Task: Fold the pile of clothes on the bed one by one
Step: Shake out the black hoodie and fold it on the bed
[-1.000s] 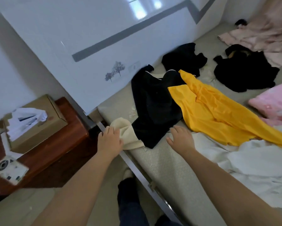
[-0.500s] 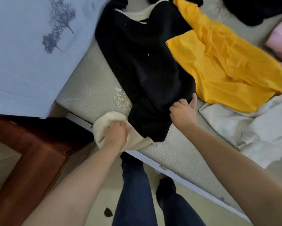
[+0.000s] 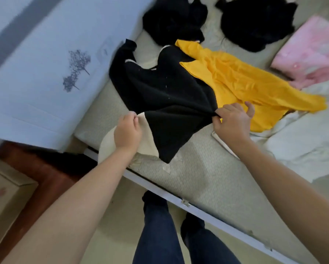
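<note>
A black garment with cream trim (image 3: 163, 96) lies spread on the bed (image 3: 203, 172) near its left corner. My left hand (image 3: 127, 132) grips the cream end of it at the bed's edge. My right hand (image 3: 232, 119) pinches the black cloth at its right side, and the fabric is lifted and bunched between the two hands. A yellow garment (image 3: 241, 84) lies just right of it, partly under my right hand. Two black garments (image 3: 175, 18) (image 3: 255, 21) lie further back.
A white headboard panel with a tree print (image 3: 45, 69) stands at the left. A pink item (image 3: 310, 52) and white bedding (image 3: 302, 141) lie at the right. A wooden bedside stand (image 3: 43, 180) with a cardboard box (image 3: 5, 197) sits lower left. My legs stand by the bed frame.
Both hands have taken hold of the black garment's lower end and raised it off the mattress. The cloth is now gathered between them.
</note>
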Available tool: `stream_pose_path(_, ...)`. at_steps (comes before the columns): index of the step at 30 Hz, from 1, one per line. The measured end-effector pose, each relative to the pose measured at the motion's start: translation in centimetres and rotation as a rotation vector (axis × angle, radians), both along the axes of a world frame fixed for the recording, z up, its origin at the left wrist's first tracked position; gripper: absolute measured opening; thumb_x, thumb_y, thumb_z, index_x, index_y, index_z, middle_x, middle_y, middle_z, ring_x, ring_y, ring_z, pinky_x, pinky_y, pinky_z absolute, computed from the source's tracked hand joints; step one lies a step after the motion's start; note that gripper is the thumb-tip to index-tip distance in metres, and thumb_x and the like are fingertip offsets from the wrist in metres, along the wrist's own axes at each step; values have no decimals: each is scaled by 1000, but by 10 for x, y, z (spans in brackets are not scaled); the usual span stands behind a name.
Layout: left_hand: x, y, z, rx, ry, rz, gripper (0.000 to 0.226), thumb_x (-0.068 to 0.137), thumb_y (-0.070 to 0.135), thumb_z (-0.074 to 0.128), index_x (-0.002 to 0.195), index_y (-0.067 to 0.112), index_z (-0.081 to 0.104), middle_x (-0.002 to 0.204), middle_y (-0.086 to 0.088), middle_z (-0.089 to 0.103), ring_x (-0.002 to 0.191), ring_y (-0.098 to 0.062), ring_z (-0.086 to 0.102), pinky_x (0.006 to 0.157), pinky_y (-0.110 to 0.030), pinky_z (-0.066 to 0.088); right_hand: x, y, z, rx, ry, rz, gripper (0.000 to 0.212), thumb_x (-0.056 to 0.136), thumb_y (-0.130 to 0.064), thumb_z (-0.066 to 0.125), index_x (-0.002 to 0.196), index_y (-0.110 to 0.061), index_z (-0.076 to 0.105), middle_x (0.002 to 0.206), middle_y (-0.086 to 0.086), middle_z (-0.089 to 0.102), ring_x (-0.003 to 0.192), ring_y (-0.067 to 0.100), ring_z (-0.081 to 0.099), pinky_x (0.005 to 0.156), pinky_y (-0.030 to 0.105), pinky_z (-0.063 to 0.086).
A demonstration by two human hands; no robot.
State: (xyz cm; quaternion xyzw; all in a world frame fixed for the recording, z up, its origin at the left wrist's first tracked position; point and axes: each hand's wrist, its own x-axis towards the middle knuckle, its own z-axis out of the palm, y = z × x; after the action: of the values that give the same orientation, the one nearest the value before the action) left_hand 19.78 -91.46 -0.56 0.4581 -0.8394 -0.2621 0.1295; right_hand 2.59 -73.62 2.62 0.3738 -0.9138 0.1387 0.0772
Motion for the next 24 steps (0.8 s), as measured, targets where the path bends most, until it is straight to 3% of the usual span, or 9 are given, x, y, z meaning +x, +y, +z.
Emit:
stream_pose_path(5,-71,46,128,-208,378,-43,19,93,3,39,87,-7,54,87,-23,56,78,-27,46,63,-20,25,-25,73,113,-288,-46,-84,26,79,-17,53,62,1,61,65,14,60,81,31,56,98,40,25)
stream_pose_path(7,-102,73,184,-284,533,-121,19,92,2,41,84,-8,54,84,-23,56,79,-28,48,67,-26,28,-34,114,164,-502,-137,-72,30,69,-19,52,52,6,50,50,21,46,61,31,48,77,38,34)
stream_pose_path(9,-135,108,234,-333,658,-258,19,92,3,41,81,-7,54,77,-17,53,75,-22,45,64,-25,26,-44,163,208,-699,-263,-92,35,61,-20,52,53,14,49,48,26,43,54,25,39,59,36,35)
stream_pose_path(13,-206,200,298,-309,767,-550,17,91,6,44,86,-4,57,77,-6,52,73,-16,45,60,-17,23,-69,266,254,-1026,-402,-329,21,56,-15,55,38,-14,46,39,-3,29,45,11,31,46,20,26)
stream_pose_path(15,-240,250,301,-247,722,-709,15,89,3,46,89,-6,58,79,-10,56,76,-21,49,62,-17,23,-86,314,248,-1035,-371,-534,25,64,-12,58,46,-10,41,45,-2,27,55,20,28,53,29,23)
stream_pose_path(18,-283,314,261,-151,444,-897,19,89,2,46,102,-6,58,100,-24,62,95,-34,56,73,-28,34,-103,386,201,-763,-341,-876,24,79,-11,54,60,2,53,61,13,42,67,30,44,59,32,26)
stream_pose_path(21,-292,364,189,-91,71,-994,30,92,11,45,120,3,52,124,-19,54,114,-31,50,86,-32,37,-89,442,130,-417,-529,-1099,18,85,-11,45,74,-4,56,84,16,53,94,34,54,78,35,38)
stream_pose_path(22,-288,375,164,-73,-28,-1023,33,93,13,45,124,4,49,128,-17,51,117,-30,48,87,-32,37,-79,454,109,-320,-594,-1133,16,85,-10,44,80,-3,58,86,16,54,95,34,54,79,35,39)
stream_pose_path(24,-275,389,117,-37,-208,-1067,36,93,15,44,128,7,46,133,-15,48,119,-30,46,87,-32,39,-56,469,71,-173,-693,-1136,17,85,-8,44,72,-3,54,78,13,51,86,32,53,71,32,37)
